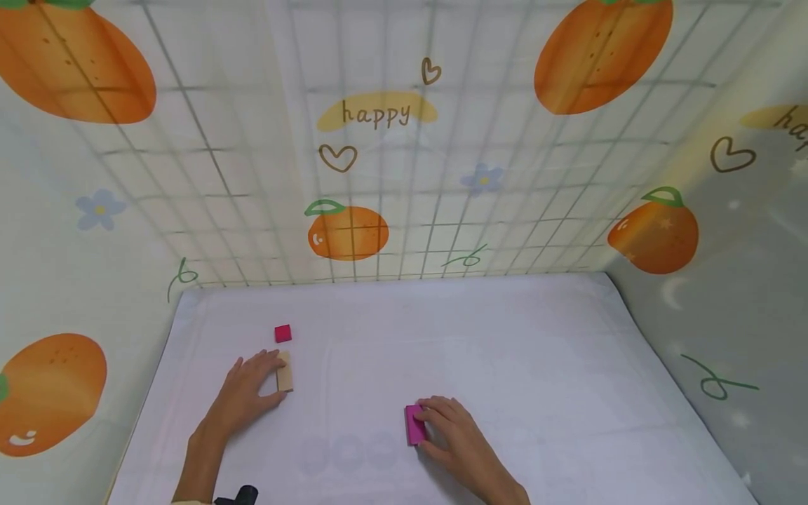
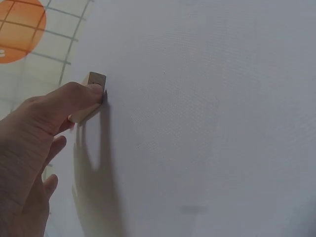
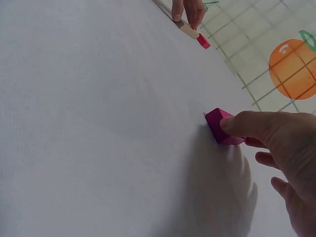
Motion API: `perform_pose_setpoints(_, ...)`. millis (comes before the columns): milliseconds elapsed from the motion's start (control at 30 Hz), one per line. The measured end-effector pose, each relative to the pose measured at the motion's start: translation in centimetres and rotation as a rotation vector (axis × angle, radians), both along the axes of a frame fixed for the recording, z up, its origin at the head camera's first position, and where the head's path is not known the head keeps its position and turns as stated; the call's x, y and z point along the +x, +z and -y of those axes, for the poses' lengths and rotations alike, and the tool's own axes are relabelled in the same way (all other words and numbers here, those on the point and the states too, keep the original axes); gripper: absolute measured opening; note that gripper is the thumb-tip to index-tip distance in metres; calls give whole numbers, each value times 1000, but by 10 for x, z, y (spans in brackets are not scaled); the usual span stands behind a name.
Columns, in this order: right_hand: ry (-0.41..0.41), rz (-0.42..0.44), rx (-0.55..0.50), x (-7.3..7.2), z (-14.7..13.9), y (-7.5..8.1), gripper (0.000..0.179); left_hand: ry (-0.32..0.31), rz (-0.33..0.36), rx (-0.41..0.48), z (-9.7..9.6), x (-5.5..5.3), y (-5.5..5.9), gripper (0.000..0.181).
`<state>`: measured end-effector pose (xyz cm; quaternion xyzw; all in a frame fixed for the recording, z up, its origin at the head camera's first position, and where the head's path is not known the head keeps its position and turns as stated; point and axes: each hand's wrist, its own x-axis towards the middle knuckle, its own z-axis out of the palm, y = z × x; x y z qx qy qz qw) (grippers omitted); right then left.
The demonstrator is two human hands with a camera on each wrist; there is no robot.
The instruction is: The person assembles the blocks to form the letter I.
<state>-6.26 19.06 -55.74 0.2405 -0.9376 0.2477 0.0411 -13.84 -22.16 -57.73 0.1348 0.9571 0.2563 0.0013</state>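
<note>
Thumb and fingers of the left hand (image 1: 243, 398) pinch a pale tan, wood-coloured rectangular block (image 1: 285, 377) by its two ends; the left grip is clamped on it. In the left wrist view the thumb presses the near end face, while the fingers reach toward the far end. The block lies flat on the left part of the white, cloth-covered counter (image 1: 536, 337), its long side running away from the person. Just beyond its far end sits a small bright red block (image 1: 283, 334), with a narrow gap between the two in the head view; neither hand appears to touch it.

Nearer the middle of the counter and closer to the person, the right hand (image 1: 457, 442) holds a magenta rectangular block (image 1: 413, 429). Its grip is likewise clamped, thumb at the near end and fingers at the far end. This block also has its long side running away from the person, and it stands well apart from the tan block and the red one. In the right wrist view, a soft shadow spreads from the block and the hand over the white surface.

Faint grey round marks (image 1: 353, 452) show on the counter to the left of the magenta block. Behind rises a pale backdrop sheet (image 1: 404, 151) printed with oranges, hearts, blue flowers, grid lines and the word "happy". A black object (image 1: 245, 495), partly cut off, shows at the bottom edge beside the left forearm.
</note>
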Motion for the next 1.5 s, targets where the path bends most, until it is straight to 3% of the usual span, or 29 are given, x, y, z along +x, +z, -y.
perform_pose_setpoints(433,-18,47,24,0,1,1,39,-2,-38,34,-1,-1,1,36)
perform_pose_setpoints(800,-20,49,27,-1,1,1,38,-8,-60,25,-16,1,10,36)
perform_pose_setpoints(1167,-13,39,13,-1,1,2,39,-91,-128,23,-57,-7,24,40)
perform_pose_setpoints(1500,-25,56,18,-1,2,3,39,-176,-120,24,-99,-12,28,38)
